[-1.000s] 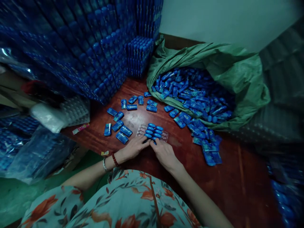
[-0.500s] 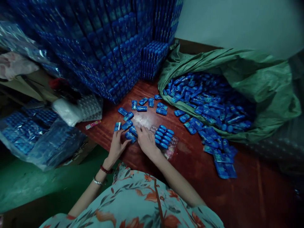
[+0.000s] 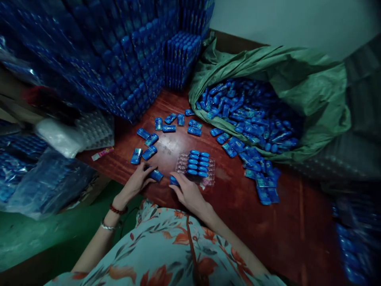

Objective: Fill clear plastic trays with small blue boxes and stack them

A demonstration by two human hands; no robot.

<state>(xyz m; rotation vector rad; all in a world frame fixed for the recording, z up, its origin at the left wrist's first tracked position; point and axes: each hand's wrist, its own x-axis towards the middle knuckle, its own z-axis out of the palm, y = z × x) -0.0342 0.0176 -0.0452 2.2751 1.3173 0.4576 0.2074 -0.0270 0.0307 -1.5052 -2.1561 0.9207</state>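
A clear plastic tray (image 3: 209,177) lies on the red wooden table (image 3: 268,234), with several small blue packets (image 3: 198,163) set in its pockets. My right hand (image 3: 187,190) sits just left of the tray and grips one blue packet (image 3: 173,181) in its fingertips. My left hand (image 3: 137,179) rests further left with its fingers closed on another blue packet (image 3: 156,174). More loose blue packets (image 3: 149,151) are scattered beyond my hands.
A green sack (image 3: 297,91) full of blue packets lies open at the right, spilling some onto the table. A tall stack of filled blue trays (image 3: 119,59) rises at the back left. Empty clear trays (image 3: 95,131) and plastic bags sit left.
Both hands pulled back toward me from the loose packets, each with a packet. The right hand has come closer to the tray's near left corner. The view shifted slightly.
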